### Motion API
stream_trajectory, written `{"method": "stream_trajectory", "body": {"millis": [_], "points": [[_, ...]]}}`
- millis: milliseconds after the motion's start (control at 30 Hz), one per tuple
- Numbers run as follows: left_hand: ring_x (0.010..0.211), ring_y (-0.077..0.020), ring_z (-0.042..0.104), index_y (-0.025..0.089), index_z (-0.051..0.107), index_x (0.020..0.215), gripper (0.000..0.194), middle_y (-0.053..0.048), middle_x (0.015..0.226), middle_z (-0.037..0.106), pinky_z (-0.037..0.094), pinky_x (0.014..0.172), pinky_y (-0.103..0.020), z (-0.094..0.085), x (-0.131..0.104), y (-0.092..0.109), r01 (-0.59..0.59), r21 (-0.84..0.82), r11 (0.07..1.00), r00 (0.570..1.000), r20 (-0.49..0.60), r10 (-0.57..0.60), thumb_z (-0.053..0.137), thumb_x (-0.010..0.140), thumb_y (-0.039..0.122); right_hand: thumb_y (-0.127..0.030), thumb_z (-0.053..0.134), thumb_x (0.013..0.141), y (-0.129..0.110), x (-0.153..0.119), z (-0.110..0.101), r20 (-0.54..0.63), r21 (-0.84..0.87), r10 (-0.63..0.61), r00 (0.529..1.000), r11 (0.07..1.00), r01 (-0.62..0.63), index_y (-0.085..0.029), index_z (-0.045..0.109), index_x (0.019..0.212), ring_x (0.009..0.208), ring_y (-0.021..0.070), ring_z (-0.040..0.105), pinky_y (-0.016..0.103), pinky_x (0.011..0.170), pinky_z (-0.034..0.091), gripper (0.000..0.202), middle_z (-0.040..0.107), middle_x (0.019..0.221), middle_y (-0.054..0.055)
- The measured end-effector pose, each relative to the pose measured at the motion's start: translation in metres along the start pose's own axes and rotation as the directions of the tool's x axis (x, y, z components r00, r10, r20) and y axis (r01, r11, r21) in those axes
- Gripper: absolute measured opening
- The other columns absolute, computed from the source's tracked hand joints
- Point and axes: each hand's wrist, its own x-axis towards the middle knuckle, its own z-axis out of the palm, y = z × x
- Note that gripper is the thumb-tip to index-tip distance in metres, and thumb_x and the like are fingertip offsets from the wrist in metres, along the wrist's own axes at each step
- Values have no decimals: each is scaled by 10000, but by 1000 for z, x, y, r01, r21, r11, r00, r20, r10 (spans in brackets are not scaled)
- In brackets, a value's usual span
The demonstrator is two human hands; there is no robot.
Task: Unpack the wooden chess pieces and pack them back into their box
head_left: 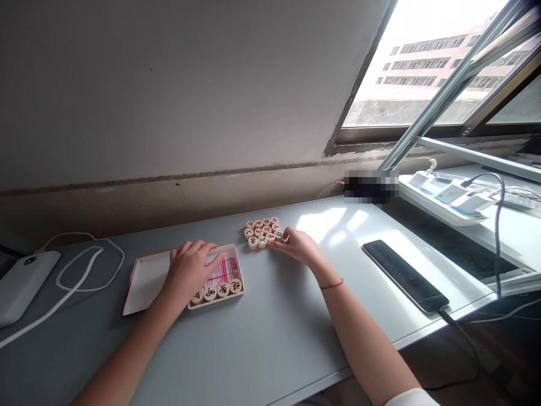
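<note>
A block of round wooden Chinese chess pieces [258, 232] lies on the grey desk, in rows close together, with red and black characters on top. At its right front corner my right hand [298, 246] pinches a Chinese chess piece [284, 239] between thumb and fingertips, which partly cover it. To the left is a shallow white box [238, 260] with a folded pink-lined sheet [220, 270] and a front row of black-lettered pieces [222, 290]. My left hand [191, 265] lies over the box's left side, fingers stretched and thumb apart, hiding part of it.
Beside the box is its white-lined lid [146, 285], open side up. A white power bank [27, 287] with a looped white cable [87, 270] is at far left. A phone [403, 275] lies right, near a metal-framed shelf [448, 200] holding chargers.
</note>
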Motion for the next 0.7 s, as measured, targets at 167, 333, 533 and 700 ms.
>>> {"method": "stream_trajectory", "body": {"millis": [167,333,533,700], "points": [[981,-272,578,228,678,1002,329,-67,1014,669,434,841,-387,-1,-28,-30,-34,-136,990,999,-32,30,433,884,413,-526,589,762,-4,-4,-6,-54,-36,6,999,999,-8,-223,484,870,625,169,521,250,527,327,338,604,734,19],[932,-235,568,246,699,949,324,-47,984,639,453,850,-368,-10,-42,-32,-96,-227,969,986,111,124,435,886,423,-397,443,908,-38,-21,12,-132,-2,-310,942,950,312,-222,526,931,574,144,488,234,532,301,195,569,670,2],[1016,-244,530,278,717,860,310,-40,1034,604,445,893,-393,-19,-53,-27,-60,-239,969,954,272,127,448,893,428,-207,389,938,-66,-42,52,198,85,-484,852,875,477,-189,605,941,583,125,513,228,520,271,217,641,735,36],[1014,-238,540,277,686,919,249,-32,1026,627,458,873,-361,-27,-55,-23,-53,-304,951,933,325,156,491,863,423,-159,427,900,-62,-39,51,207,81,-434,877,901,426,-172,616,938,539,121,494,234,498,260,194,653,714,37]]}}
